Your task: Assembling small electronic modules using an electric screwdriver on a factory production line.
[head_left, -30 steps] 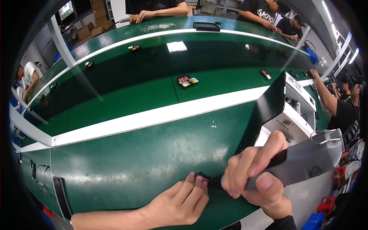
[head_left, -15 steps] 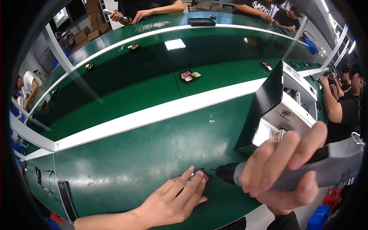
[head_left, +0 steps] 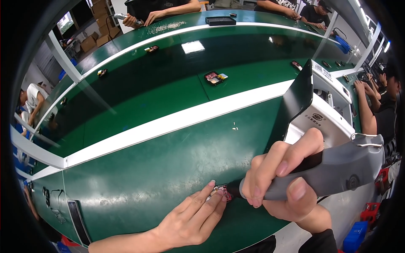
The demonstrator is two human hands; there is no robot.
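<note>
My left hand point(head_left: 185, 219) lies low over the green table, its fingertips pressing down on a small electronic device point(head_left: 228, 195) with a red circuit board and a dark casing. The fingers cover part of that device. In my right hand point(head_left: 274, 177) is a grey electric screwdriver point(head_left: 333, 175), gripped around its body and held nearly level. Its black nose point(head_left: 237, 190) points left and meets the right side of the device. The tip of the bit cannot be made out.
A white and black boxy machine point(head_left: 325, 120) stands just beyond my right hand. Tiny pale bits point(head_left: 234, 127) lie on the table point(head_left: 147, 168). A dark phone-like slab point(head_left: 79, 221) rests at left. Beyond a white rail, an open device point(head_left: 215, 78) lies on a green belt. Other people work around.
My right hand has brought the screwdriver left and its nose onto the device. The left hand keeps its hold. Devices on the belt sit farther right, and the view has shifted slightly.
</note>
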